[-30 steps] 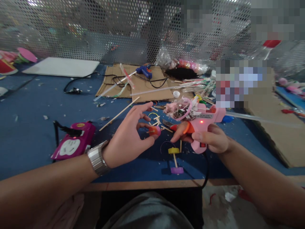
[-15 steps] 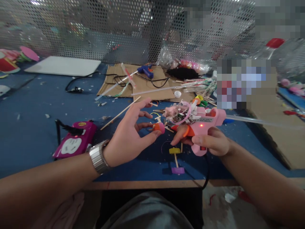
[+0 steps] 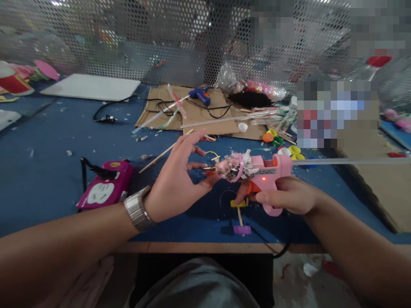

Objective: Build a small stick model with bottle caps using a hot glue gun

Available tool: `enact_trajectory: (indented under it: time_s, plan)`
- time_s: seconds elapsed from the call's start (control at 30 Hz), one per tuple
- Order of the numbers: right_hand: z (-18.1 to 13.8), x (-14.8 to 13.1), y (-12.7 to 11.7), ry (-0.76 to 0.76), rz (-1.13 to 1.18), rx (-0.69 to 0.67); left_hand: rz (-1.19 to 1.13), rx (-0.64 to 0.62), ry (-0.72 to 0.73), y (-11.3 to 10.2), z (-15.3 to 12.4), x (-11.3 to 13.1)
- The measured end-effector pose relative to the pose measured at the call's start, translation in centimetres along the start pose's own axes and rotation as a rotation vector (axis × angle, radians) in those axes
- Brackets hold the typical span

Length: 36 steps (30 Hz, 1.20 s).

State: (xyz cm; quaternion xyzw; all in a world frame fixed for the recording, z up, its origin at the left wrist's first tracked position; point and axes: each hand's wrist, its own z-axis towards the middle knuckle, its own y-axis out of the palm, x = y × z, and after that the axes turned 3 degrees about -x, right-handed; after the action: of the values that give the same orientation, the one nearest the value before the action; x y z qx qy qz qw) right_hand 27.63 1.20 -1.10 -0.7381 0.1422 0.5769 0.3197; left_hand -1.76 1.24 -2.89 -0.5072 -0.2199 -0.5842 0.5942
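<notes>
My right hand (image 3: 289, 194) is wrapped round the grip of a pink hot glue gun (image 3: 269, 171), one finger at its orange trigger. A red light glows on its body, and a clear glue stick (image 3: 346, 161) sticks out behind. Bits of white and dark scrap cling round its front. Between thumb and fingers, my left hand (image 3: 180, 179) pinches a small orange bottle cap (image 3: 210, 173), mostly hidden behind the nozzle (image 3: 209, 168). Below lies a wooden stick with a yellow cap (image 3: 238, 204) and a purple cap (image 3: 242, 230) on its ends.
A magenta power box (image 3: 105, 184) with a black plug stands at left. Behind are a thin wooden stick (image 3: 160, 155), cardboard (image 3: 205, 122) with a blue glue gun (image 3: 201, 96), and several coloured caps (image 3: 272, 137). A white board (image 3: 91, 87) lies at the back left.
The glue gun has moved left and slightly down, bringing its nozzle over the cap in my left hand. The left hand keeps its pinch. The whole view has shifted slightly.
</notes>
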Motion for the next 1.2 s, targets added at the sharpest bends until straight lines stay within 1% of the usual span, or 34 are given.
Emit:
enact_trajectory:
  time_s: [0.17,0.5,0.6,0.77,0.97,1.13,1.2]
  plan:
    - [0.1,0.0,0.0,0.001,-0.019,0.018,0.054,-0.002,0.026,-0.1,-0.2,-0.1]
    - [0.6,-0.8,0.1,0.005,-0.094,0.049,0.137,0.001,0.066,-0.2,-0.2,0.5]
    - [0.6,-0.7,0.0,0.003,-0.098,0.056,0.145,0.01,0.057,-0.1,-0.2,0.6]
    - [0.6,-0.1,-0.1,-0.048,-0.114,0.069,0.16,0.022,0.053,-0.1,-0.3,0.8]
    - [0.5,0.6,-0.1,-0.095,-0.189,0.132,0.174,0.018,0.059,-0.1,-0.2,1.0]
    - [0.6,0.8,0.0,-0.166,-0.34,0.243,0.137,0.01,0.038,0.0,-0.3,0.8]
    - [0.6,0.8,0.0,-0.176,-0.356,0.266,0.126,0.006,0.024,0.0,-0.3,0.8]
